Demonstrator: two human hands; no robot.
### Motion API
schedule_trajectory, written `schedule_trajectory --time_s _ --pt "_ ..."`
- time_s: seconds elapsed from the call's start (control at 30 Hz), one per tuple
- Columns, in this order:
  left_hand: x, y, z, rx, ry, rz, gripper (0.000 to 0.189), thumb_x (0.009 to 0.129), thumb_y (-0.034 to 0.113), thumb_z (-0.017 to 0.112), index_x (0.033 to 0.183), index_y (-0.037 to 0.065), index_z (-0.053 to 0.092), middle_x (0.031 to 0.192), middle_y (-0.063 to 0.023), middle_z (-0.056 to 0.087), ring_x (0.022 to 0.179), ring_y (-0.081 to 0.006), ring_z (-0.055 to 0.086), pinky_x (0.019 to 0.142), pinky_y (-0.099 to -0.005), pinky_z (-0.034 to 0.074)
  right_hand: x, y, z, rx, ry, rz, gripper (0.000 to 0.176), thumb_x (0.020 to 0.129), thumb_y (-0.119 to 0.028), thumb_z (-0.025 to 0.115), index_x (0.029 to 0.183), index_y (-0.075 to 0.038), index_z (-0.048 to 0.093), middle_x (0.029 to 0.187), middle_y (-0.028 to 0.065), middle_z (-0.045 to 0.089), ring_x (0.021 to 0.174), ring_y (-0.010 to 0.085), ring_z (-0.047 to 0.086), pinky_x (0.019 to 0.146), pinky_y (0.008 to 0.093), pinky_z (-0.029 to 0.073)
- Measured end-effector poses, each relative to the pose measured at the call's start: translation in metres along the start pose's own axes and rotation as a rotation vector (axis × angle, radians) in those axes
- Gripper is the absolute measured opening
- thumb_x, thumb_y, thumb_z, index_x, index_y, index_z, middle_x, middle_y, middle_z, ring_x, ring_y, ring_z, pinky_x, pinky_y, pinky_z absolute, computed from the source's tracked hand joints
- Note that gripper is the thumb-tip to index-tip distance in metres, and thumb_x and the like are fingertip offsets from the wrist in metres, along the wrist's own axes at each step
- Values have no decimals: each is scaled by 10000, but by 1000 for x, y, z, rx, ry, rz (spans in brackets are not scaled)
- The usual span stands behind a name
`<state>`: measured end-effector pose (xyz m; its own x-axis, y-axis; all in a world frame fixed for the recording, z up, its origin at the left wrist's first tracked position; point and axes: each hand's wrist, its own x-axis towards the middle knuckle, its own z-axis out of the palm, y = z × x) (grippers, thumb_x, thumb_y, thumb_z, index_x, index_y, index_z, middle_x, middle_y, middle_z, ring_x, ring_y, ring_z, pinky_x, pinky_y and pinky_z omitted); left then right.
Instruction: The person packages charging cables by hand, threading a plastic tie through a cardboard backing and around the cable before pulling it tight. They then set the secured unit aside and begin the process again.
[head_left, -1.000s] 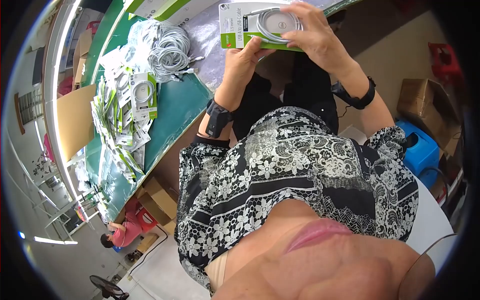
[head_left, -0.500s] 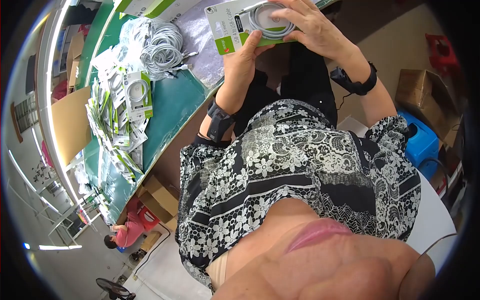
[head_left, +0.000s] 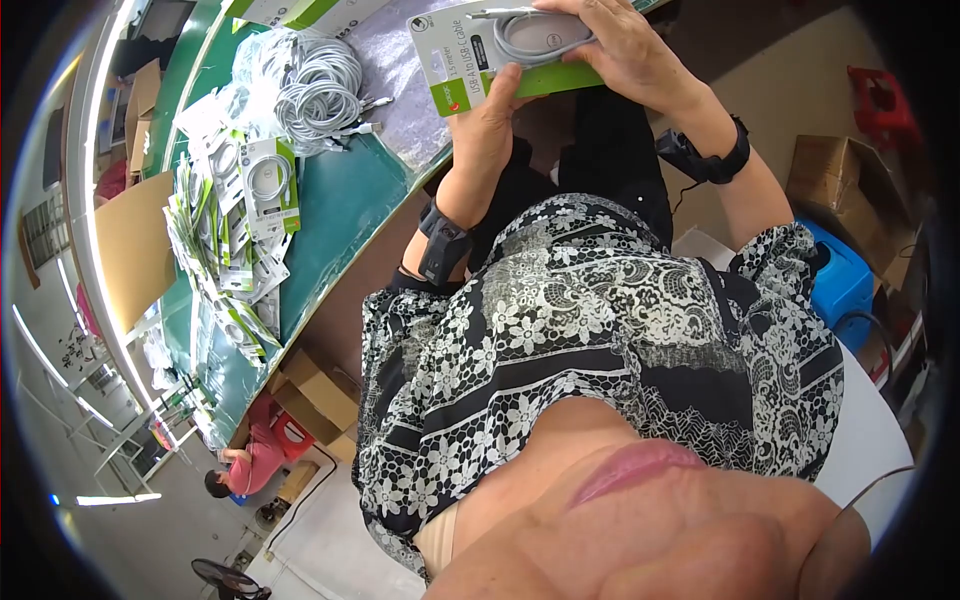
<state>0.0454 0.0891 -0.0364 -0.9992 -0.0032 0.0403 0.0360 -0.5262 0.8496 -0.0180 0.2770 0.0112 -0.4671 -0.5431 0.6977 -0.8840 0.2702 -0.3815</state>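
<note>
My left hand (head_left: 487, 125) pinches the near edge of a white and green cable card (head_left: 447, 68), thumb on its printed face. On the card lies a coiled grey cable (head_left: 520, 48), its plug toward the top edge. My right hand (head_left: 635, 60) is closed around the card's right end, fingers over the coil. To the left, a heap of carded cables (head_left: 225, 225) spreads over the green table (head_left: 345, 205). One carded cable (head_left: 270, 190) lies face up on it. Behind sits a pile of loose grey coiled cables (head_left: 318, 95) with clear plastic.
Green and white boxes (head_left: 300, 12) stand at the table's far edge. Brown cartons (head_left: 318, 390) are below the table; another carton (head_left: 840, 190), a blue container (head_left: 840, 275) and a red stool (head_left: 880, 105) are at right. A person in red (head_left: 258, 455) sits lower left.
My right hand's fingers have come down from a raised, spread pose onto the coil and card end. The coil's loop looks flatter. The view has shifted slightly.
</note>
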Motion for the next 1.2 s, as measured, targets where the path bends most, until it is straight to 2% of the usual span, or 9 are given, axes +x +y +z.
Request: schedule_trajectory --time_s 0.03,0.2,0.3,0.43,0.57,0.87,0.97,1.07,1.2 --pt "-1 -1 1 9 2 10 358 888 80 576 1214 8 445 1088 -116 573 920 -208 626 723 -334 579 1 -4 -3 -69 -97 113 564 674 35 642 1204 -12 459 1146 150 531 1089 346 492 947 416 376" --pt "0 -9 -8 3 65 46 326 906 91 547 1204 3 449 1081 -108 572 932 -200 619 744 -330 572 7 -18 6 -33 -3 55 496 678 1 648 1151 -32 503 1083 131 553 1024 337 515 910 409 392" --pt "-1 -7 -10 -18 41 22 321 908 95 546 1200 3 451 1083 -104 572 929 -196 618 759 -332 567 3 -26 12 -251 -3 25 386 668 -45 674 1041 -48 573 987 110 579 963 312 528 853 392 408" --pt "-5 -7 -16 -50 13 -11 319 910 103 549 1197 1 455 1086 -99 571 923 -190 617 779 -337 560 0 -25 23 -185 69 15 206 678 -90 681 869 -54 614 882 95 590 911 287 542 806 383 415" --pt "-18 -11 -29 -35 81 -62 343 910 112 553 1218 10 441 1107 -95 562 922 -185 615 792 -345 556 -19 -6 49 -87 9 35 247 630 -81 738 849 -90 624 893 21 582 960 236 523 883 356 391" --pt "-42 -8 -50 -25 254 -63 408 919 115 535 1289 53 374 1173 -93 532 975 -195 607 757 -343 574 -20 -14 66 40 -85 25 201 685 -81 705 869 -91 626 850 37 593 937 239 537 870 341 404" --pt "-51 -1 -61 -7 295 -71 402 919 122 536 1284 55 382 1166 -93 538 983 -197 607 743 -342 579 -12 27 60 -20 94 317 185 744 -44 672 923 -63 629 886 73 613 897 263 572 824 337 442" --pt "-58 6 -73 3 306 -87 397 919 128 539 1279 57 389 1158 -91 545 986 -197 607 736 -344 582 7 45 54 -127 -84 400 119 693 -115 676 758 -47 604 786 104 579 840 294 560 773 387 426" --pt "-70 6 -84 10 314 -125 391 915 137 549 1270 59 404 1145 -80 555 979 -186 609 726 -336 582 11 48 60 -278 -243 256 105 712 -109 653 756 -35 593 757 131 568 776 321 566 728 395 441"
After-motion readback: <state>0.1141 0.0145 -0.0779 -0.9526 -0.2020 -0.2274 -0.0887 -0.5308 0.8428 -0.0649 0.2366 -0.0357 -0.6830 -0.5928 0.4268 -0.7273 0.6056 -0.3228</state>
